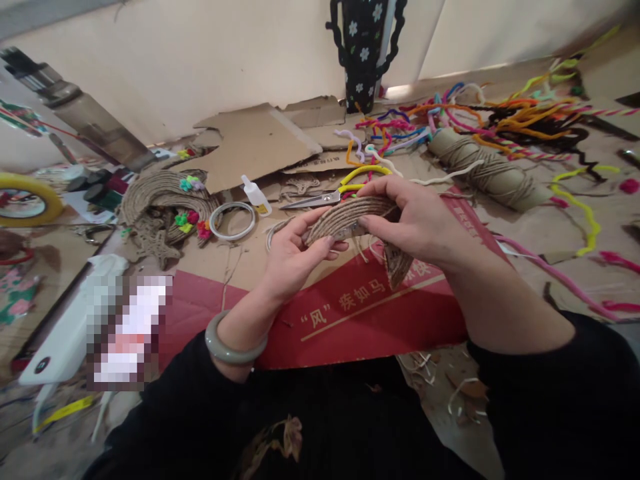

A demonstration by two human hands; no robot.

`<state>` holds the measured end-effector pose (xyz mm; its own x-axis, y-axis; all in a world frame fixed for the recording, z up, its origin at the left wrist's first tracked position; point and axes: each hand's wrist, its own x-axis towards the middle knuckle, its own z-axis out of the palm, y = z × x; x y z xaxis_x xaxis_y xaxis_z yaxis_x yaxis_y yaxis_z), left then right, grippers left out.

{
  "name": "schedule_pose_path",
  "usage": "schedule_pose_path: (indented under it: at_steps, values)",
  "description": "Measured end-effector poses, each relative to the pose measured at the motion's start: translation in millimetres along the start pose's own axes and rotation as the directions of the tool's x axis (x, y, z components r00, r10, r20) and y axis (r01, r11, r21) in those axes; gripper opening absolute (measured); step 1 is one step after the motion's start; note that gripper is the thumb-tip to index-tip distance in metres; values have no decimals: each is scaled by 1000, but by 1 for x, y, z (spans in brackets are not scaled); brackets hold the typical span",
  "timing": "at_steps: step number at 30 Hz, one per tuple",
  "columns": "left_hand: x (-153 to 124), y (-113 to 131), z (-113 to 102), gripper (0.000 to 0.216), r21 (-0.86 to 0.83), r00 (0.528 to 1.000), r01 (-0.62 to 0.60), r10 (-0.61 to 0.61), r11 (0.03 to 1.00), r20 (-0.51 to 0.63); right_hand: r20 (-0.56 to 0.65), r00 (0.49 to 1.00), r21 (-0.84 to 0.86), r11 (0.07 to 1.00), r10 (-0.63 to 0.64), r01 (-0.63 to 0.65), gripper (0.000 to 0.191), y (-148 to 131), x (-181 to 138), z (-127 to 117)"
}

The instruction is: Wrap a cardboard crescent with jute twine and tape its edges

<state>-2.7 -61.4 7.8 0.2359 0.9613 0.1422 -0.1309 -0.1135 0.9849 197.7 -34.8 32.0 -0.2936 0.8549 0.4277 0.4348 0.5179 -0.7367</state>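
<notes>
A curved piece covered in rows of brown twine [354, 212] is raised above the red cardboard [350, 320]. My left hand [300, 257] pinches its left end between thumb and fingers. Round its right side my right hand [415, 220] is closed, thumb on the lower edge. Part of the piece hangs below the right hand, and its underside is mostly hidden. Just behind the hands lie scissors with yellow handles [345, 190]. A small white glue bottle [256, 195] and a white ring-shaped roll [232, 221] rest to the left of them.
At left lies another twine-covered curve [165, 200] with coloured pompoms, beside a white power bank [75, 320] and a blurred-out screen [133, 327]. A twine spool [490, 170] and tangled pipe cleaners [450, 120] fill the right. A black flowered tumbler [364, 60] stands at the back.
</notes>
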Motion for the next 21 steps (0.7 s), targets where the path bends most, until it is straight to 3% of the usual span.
schedule_pose_path:
  at_steps: [8, 16, 21]
  values:
    - [0, -6, -5, 49, 13, 997, 7, -8, 1000, 78, 36, 999, 42, 999, 11, -13, 22, 4, 2, -1]
    - [2, 0, -9, 54, -82, 980, 107, -92, 991, 174, 91, 996, -2, 1000, 23, -22, 21, 6, 3, -7]
    - [5, 0, -12, 53, -61, 977, 140, -128, 988, 168, 139, 990, -42, 999, 33, -27, 25, 3, 1, -7]
